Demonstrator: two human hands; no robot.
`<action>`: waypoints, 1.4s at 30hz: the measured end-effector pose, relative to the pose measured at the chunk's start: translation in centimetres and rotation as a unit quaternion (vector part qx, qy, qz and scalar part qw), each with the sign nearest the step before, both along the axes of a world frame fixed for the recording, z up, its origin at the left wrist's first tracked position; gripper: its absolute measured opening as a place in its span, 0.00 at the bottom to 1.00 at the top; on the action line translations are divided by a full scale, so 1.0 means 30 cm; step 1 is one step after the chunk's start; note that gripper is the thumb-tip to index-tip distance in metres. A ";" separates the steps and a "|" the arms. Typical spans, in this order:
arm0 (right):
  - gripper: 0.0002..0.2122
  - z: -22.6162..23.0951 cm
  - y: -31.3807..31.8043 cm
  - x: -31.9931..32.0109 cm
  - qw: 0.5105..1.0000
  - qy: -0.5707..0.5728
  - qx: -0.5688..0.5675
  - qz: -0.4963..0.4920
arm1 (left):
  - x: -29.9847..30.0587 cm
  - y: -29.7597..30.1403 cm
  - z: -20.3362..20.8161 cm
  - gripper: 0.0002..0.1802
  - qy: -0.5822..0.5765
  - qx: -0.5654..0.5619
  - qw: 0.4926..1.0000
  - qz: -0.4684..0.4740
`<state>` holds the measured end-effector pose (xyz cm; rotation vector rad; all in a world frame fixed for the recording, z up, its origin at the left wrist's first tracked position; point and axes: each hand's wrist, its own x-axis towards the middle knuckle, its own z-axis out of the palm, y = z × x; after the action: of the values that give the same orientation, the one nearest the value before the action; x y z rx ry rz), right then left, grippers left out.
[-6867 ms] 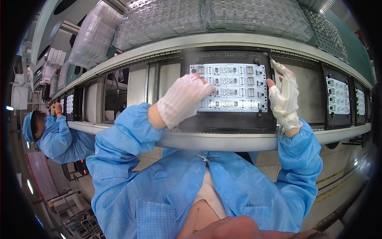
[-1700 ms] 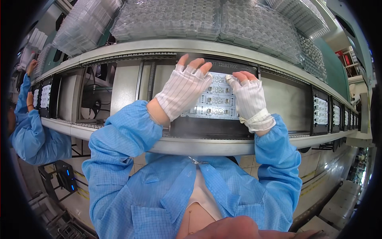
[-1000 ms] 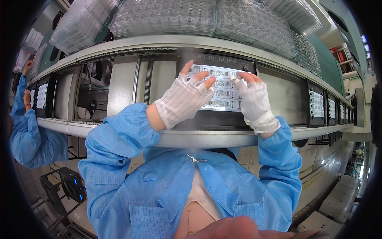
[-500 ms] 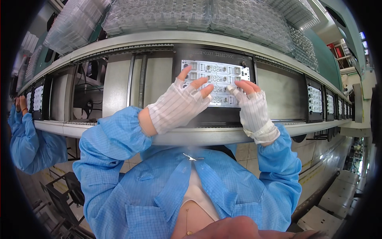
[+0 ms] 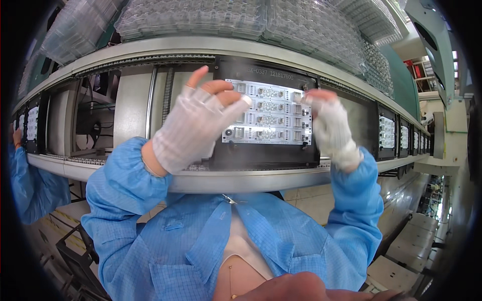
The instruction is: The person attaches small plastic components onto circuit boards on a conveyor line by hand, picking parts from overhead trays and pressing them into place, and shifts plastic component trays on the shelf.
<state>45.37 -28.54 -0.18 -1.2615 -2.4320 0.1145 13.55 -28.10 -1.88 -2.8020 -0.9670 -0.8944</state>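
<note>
On my feed, the white circuit panel (image 5: 273, 114) lies on its black carrier (image 5: 271, 156). The left hand (image 5: 192, 123) is over the panel's left edge, fingers apart; the right hand (image 5: 329, 120) is at its upper right corner (blurred; I cannot tell whether those fingers grip).

We count two gloved hands, left hand (image 5: 193, 123) and right hand (image 5: 329, 123), at one black fixture (image 5: 261, 155) on the conveyor (image 5: 251, 181). In the fixture: one white panel (image 5: 251, 135), four rows. Toward the conveyor's right end, we log at least three further fixtures (image 5: 386, 152); at its left end, at least two end fixtures (image 5: 42, 126). Those farther off: too small to count. Past the far edge: at least four tray stacks (image 5: 193, 22). Near the left end, one co-worker (image 5: 37, 190).
</note>
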 end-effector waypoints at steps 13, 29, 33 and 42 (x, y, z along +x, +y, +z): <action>0.25 -0.102 0.344 -0.046 0.974 -0.105 0.201 0.018 | -0.063 0.088 -0.055 0.24 -0.068 0.028 0.997 -0.017; 0.28 -0.158 0.139 -0.083 0.975 -0.114 0.188 -0.027 | -0.042 0.064 -0.108 0.25 -0.067 -0.180 0.979 0.072; 0.28 -0.080 0.117 -0.091 0.974 -0.012 0.220 -0.061 | -0.047 0.070 -0.129 0.23 -0.119 -0.178 0.975 0.057; 0.31 -0.059 0.103 -0.094 0.978 -0.005 0.185 -0.093 | 0.003 0.042 -0.142 0.20 -0.250 -0.322 0.913 0.003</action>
<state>42.54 -25.45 -1.93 -1.3039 -2.1945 -0.3787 13.65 -26.83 -6.14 -3.1230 -1.5869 -1.6015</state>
